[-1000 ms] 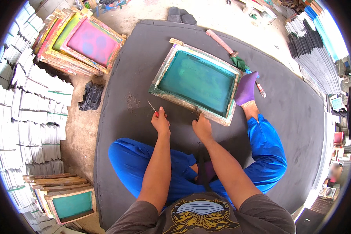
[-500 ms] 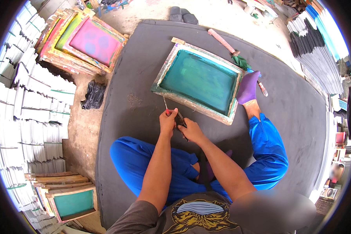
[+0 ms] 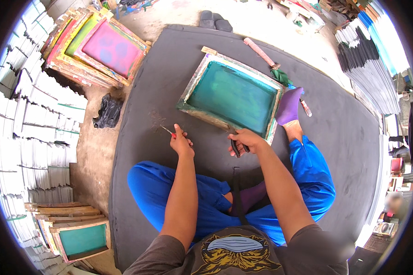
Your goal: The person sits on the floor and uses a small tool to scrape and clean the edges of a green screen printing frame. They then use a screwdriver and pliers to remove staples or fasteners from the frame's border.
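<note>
A wooden-framed printing screen (image 3: 201,114) with teal mesh lies on the dark mat (image 3: 353,160) before me. My left hand (image 3: 182,144) is closed around a thin screwdriver (image 3: 169,132) with a red handle. The shaft points up and left, toward small scattered bits (image 3: 157,118) on the mat. My right hand (image 3: 248,141) grips black-handled pliers (image 3: 235,147) by the near long edge of the frame. The jaws are at or close to the wood; I cannot tell whether they touch it. My purple-socked foot (image 3: 290,106) rests against the frame's right end.
A pink-handled tool (image 3: 260,52) with green cloth lies beyond the frame. Another screwdriver (image 3: 306,108) is right of my foot. Stacked screens (image 3: 103,52), a black plastic bag (image 3: 108,111) and more framed screens (image 3: 82,240) stand on the left, beside white stacks (image 3: 30,156).
My hands have moved apart. The left shifted left with the screwdriver, toward the scattered bits; the right moved right and forward to the frame's near edge with the pliers.
</note>
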Tool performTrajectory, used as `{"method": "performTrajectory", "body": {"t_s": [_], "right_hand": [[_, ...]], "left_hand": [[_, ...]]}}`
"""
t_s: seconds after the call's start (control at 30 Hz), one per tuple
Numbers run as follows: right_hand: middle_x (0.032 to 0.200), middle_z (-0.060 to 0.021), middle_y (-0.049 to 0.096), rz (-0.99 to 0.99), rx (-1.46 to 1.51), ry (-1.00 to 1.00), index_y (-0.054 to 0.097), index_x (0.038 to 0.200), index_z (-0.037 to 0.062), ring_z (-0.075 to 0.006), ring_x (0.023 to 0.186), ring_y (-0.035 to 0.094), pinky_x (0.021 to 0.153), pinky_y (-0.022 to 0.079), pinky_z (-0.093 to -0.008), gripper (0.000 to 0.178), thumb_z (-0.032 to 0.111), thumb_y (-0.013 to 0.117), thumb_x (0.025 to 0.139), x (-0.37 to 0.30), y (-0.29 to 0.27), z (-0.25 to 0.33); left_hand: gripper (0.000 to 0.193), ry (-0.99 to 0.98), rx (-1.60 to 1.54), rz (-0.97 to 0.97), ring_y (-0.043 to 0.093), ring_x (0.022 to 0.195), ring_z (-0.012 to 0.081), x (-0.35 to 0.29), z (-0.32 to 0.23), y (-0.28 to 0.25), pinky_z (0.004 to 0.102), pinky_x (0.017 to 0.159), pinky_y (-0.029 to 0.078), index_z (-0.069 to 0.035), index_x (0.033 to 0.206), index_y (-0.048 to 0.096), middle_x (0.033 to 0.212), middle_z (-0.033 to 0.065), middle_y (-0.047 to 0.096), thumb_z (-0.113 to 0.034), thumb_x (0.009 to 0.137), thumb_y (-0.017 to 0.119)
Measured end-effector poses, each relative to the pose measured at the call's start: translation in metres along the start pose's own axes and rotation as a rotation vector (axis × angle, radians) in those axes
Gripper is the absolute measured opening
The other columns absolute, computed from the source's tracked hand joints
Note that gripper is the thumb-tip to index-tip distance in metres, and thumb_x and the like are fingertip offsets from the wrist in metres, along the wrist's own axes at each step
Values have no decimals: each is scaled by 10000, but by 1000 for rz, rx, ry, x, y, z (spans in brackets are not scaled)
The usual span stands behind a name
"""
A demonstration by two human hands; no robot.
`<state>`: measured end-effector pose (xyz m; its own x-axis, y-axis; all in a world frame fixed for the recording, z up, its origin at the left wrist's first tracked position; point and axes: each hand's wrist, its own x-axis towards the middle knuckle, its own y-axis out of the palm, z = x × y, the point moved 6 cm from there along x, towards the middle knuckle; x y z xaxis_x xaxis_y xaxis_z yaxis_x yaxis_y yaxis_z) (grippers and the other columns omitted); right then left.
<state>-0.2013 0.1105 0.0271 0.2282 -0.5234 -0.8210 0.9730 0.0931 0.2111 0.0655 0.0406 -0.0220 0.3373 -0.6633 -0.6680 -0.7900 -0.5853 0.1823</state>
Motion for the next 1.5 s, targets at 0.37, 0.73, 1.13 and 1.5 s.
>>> {"method": "performTrajectory", "body": {"t_s": [0.37, 0.73, 1.13, 1.5], "right_hand": [[930, -260, 734, 0, -229, 135, 518, 1236, 18, -332, 760, 763, 612, 622, -478, 328, 282, 582, 1052, 0, -26, 28], [886, -260, 736, 37, -247, 187, 574, 1225, 12, -326, 707, 754, 557, 617, -465, 337, 296, 599, 1046, 1, -30, 33], [674, -153, 651, -456, -395, -171, 541, 1052, -58, -246, 488, 655, 439, 519, -423, 253, 77, 621, 854, 0, 19, 11], [835, -280, 699, -1004, -721, -464, 568, 1119, -35, -463, 776, 703, 724, 564, -564, 342, 173, 635, 855, 24, 26, -24]], "left_hand": [[490, 27, 50, 36, 468, 457, 124, 0, 6, 4, 306, 418, 360, -64, 970, 605, 788, 35, 598, -547, 961, 688], [513, 45, 76, 60, 470, 458, 124, 0, 12, 6, 303, 415, 360, -44, 988, 611, 789, 36, 594, -550, 960, 687], [494, 55, 85, 70, 463, 447, 126, -4, 16, 10, 303, 404, 340, -48, 961, 610, 769, 42, 597, -537, 966, 684], [455, 60, 123, 109, 455, 436, 129, -14, 14, 11, 310, 404, 360, -33, 975, 617, 799, 61, 607, -481, 973, 695]]}}
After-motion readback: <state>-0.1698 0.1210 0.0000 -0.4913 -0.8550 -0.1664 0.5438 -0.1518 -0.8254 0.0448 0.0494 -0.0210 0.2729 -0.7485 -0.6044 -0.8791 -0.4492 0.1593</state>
